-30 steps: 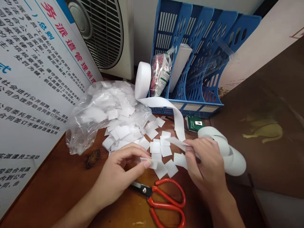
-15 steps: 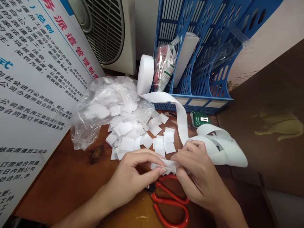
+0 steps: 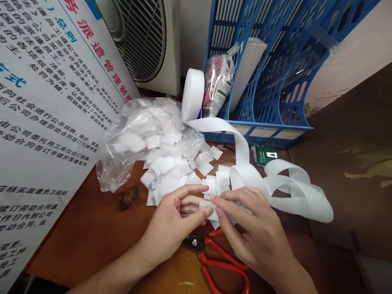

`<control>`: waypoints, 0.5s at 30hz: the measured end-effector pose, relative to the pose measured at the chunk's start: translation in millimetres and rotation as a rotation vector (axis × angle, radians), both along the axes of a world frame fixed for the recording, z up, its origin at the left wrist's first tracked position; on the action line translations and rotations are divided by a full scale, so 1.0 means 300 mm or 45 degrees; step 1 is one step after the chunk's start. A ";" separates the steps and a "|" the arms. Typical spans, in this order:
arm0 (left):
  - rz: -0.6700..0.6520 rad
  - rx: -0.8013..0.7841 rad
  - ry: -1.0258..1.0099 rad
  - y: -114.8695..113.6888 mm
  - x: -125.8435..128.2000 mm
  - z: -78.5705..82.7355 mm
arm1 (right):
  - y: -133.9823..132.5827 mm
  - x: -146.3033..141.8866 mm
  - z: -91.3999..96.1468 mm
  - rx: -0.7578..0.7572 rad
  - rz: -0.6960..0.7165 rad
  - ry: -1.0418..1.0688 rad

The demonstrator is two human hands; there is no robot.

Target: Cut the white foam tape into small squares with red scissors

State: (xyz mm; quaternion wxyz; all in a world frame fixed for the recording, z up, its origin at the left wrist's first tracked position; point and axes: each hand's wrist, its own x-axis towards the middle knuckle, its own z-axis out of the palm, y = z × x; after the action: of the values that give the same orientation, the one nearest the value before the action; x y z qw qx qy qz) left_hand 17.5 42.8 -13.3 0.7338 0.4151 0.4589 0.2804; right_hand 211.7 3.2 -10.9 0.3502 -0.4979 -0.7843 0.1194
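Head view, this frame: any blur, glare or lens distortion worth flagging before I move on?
Head view: hands, left hand and right hand, are sharp, no motion blur; wide-angle bending tilts the blue file rack and poster outward; the clear plastic bag shows mild sheen; white tape strip is bright but not blown out; lighting even, soft shadows.

The tape and the cut squares are plain white. The scissors have red handles. The file rack is blue with slotted walls. The tabletop is reddish-brown wood. The board is white with black, red and blue characters. The bag is clear.
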 end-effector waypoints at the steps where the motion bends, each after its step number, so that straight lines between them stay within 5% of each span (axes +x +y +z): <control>1: 0.005 0.002 -0.002 0.002 0.000 -0.002 | 0.000 0.000 -0.004 0.001 0.003 -0.011; 15: -0.029 0.038 0.040 0.000 -0.006 -0.017 | 0.003 -0.020 -0.036 0.003 0.006 -0.129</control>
State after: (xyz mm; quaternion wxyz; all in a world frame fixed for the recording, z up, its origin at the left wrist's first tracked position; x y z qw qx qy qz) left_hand 15.6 42.8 -18.4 0.7234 0.4357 0.4614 0.2721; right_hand 205.6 4.2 -21.6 0.3105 -0.5011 -0.8023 0.0939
